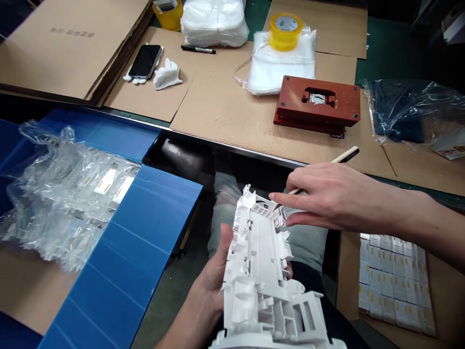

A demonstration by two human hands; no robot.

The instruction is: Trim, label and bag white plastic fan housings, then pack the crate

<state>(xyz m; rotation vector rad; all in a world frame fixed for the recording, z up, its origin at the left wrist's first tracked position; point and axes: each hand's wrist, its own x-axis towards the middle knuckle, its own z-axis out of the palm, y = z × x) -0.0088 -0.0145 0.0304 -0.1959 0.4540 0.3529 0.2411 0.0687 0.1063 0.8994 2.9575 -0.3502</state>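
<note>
My left hand is wrapped around a long white molded plastic part, its thumb on the near-left edge and a fingertip showing at the far side. The part is full of ribs, clips and open compartments and is held up over my lap. My right hand is closed on a slim cream-coloured stick tool with a black end. The tool slants up past my knuckles, and its working tip is hidden near the part's far end. My right fingertips are close to that end; whether they touch it I cannot tell.
Cardboard covers the bench, with a red-brown block fixture, yellow tape, white bags, a phone and a marker. Left is a blue box flap beside plastic-bagged parts; right, a carton of white pieces.
</note>
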